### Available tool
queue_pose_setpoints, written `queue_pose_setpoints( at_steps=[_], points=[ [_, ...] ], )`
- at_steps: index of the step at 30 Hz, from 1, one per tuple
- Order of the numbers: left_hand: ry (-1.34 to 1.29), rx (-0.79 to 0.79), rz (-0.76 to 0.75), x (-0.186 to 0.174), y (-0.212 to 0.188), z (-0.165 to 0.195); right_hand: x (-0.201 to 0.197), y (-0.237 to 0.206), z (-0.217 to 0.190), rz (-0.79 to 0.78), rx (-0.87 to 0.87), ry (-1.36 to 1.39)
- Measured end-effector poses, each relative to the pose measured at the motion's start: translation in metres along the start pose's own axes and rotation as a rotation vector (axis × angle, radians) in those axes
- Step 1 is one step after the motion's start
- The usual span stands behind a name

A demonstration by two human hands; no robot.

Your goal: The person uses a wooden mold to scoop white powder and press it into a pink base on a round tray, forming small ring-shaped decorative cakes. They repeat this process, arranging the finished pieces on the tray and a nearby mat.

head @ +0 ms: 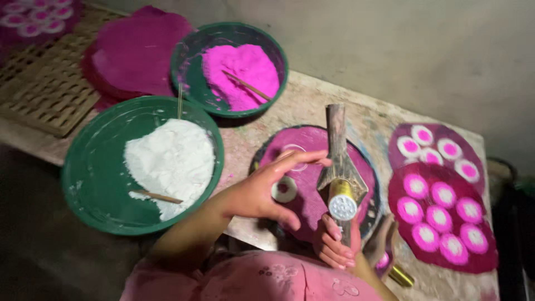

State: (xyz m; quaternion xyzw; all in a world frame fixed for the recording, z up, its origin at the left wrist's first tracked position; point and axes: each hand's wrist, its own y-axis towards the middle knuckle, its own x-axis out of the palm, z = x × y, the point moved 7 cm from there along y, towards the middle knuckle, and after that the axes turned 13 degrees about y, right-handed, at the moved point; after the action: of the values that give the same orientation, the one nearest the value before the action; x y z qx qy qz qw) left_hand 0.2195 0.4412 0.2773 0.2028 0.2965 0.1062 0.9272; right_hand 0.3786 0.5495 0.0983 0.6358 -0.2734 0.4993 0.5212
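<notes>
Right hand (334, 245) is fisted round the lower handle of a wooden press tool (339, 161), near centre of the scene. Tool is held roughly upright, tilted toward the camera. Its brass-coloured cylinder end (342, 200) faces up at the camera and shows a perforated white face.

Left hand (262, 192) sits just left of the tool, held open: thumb and forefinger curved into a C, gripping nothing. Forefinger tip is next to the tool's shaft; cannot tell if it touches.

Under both hands: a round magenta sheet (306, 147) on a dark round board. On it, one white ring of powder (285, 189) near the left thumb and a faint white ring outline (295, 153) further back.

Right of that: two magenta sheets already patterned with white discs with pink centres, the near one (443, 223) overlapping the far one (437, 145). A small brass-coloured cylinder (400, 276) lies on the table at the near edge.

Left side: large green basin of white powder (89, 173) with a thin stick in it. Behind it, a smaller green basin of pink powder (195, 78), also with a stick. Far left: stack of plain magenta sheets (139, 50) on a woven bamboo tray (44, 95).

Pink sleeve and top at the bottom edge. Table (312, 100) is stained, against a plain wall.
</notes>
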Motion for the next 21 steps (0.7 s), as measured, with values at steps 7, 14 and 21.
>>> queue_pose_setpoints(
  at_steps=[7, 14, 21],
  points=[
    [0.42, -0.206, 0.232, -0.065, -0.128, 0.025, -0.011, 0.096, 0.022, 0.225, 0.202, -0.563],
    [0.513, -0.451, -0.045, -0.069, -0.21, -0.026, 0.059, 0.244, 0.088, -0.47, 0.306, -2.369],
    [0.506, -0.599, -0.325, -0.124, -0.262, -0.036, 0.059, 0.353, 0.151, -0.954, 0.669, -2.179]
  ],
)
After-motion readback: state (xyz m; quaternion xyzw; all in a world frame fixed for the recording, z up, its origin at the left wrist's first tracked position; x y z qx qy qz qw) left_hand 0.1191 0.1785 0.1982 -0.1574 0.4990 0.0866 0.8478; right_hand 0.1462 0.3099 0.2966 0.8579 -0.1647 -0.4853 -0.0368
